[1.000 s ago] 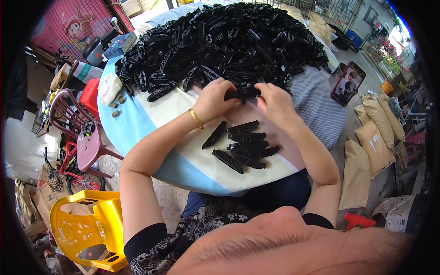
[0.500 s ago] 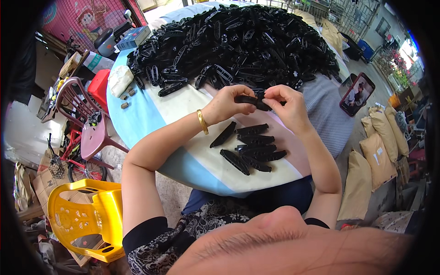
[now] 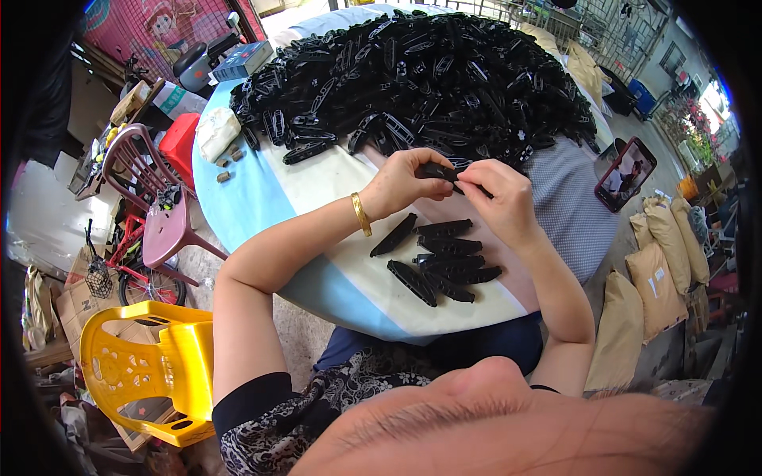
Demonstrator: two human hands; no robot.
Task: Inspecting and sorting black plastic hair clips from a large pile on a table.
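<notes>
Left hand point(image 3: 405, 181) and right hand point(image 3: 498, 194) both pinch one slim black plastic clip piece point(image 3: 439, 170), held just above the round white-and-blue counter point(image 3: 317, 198). Small row of finished black pieces point(image 3: 444, 258) lies below the hands; big heap of black plastic parts point(image 3: 421, 75) behind. Gold bangle point(image 3: 361, 214) on left wrist.

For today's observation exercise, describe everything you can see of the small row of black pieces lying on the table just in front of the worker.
The small group of black, elongated plastic pieces lies flat on the round table, on its white and pale-blue cover, near the edge closest to the person. Each piece is slim with tapered ends and looks like matt moulded plastic. Most lie roughly parallel and touching; one lies apart to the left, slanted. Neither hand touches them: the left hand and right hand hold another piece just above.
</notes>
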